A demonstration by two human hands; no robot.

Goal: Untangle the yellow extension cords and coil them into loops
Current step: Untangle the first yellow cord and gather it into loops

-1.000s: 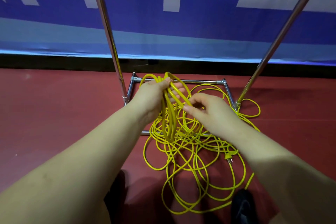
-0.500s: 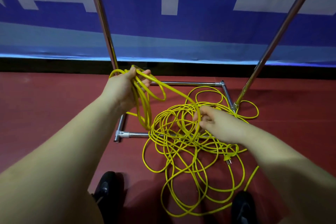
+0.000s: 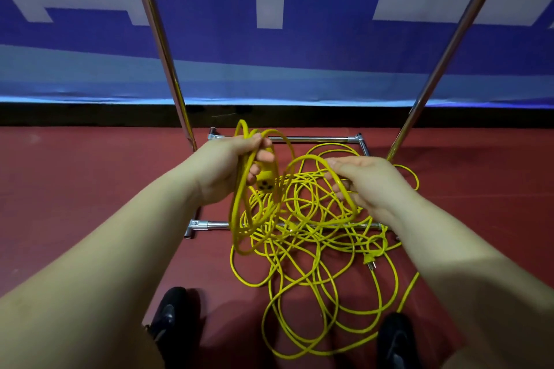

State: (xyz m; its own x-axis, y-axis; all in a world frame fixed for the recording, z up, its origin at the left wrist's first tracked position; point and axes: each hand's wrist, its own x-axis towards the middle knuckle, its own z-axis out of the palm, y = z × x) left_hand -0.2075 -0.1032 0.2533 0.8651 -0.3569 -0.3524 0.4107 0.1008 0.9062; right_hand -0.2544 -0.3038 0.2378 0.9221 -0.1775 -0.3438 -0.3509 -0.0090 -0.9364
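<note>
Since a moment ago, the left hand (image 3: 230,165) has shifted right toward the middle, its fingers gripping hanging loops of yellow extension cord (image 3: 302,237) and a socket end (image 3: 265,181). Right hand (image 3: 364,181) now lifts one loop, pinched in curled fingers. Remaining cord lies tangled on the red floor (image 3: 90,189), across a chrome rack base (image 3: 209,224), before a blue banner (image 3: 299,54).
</note>
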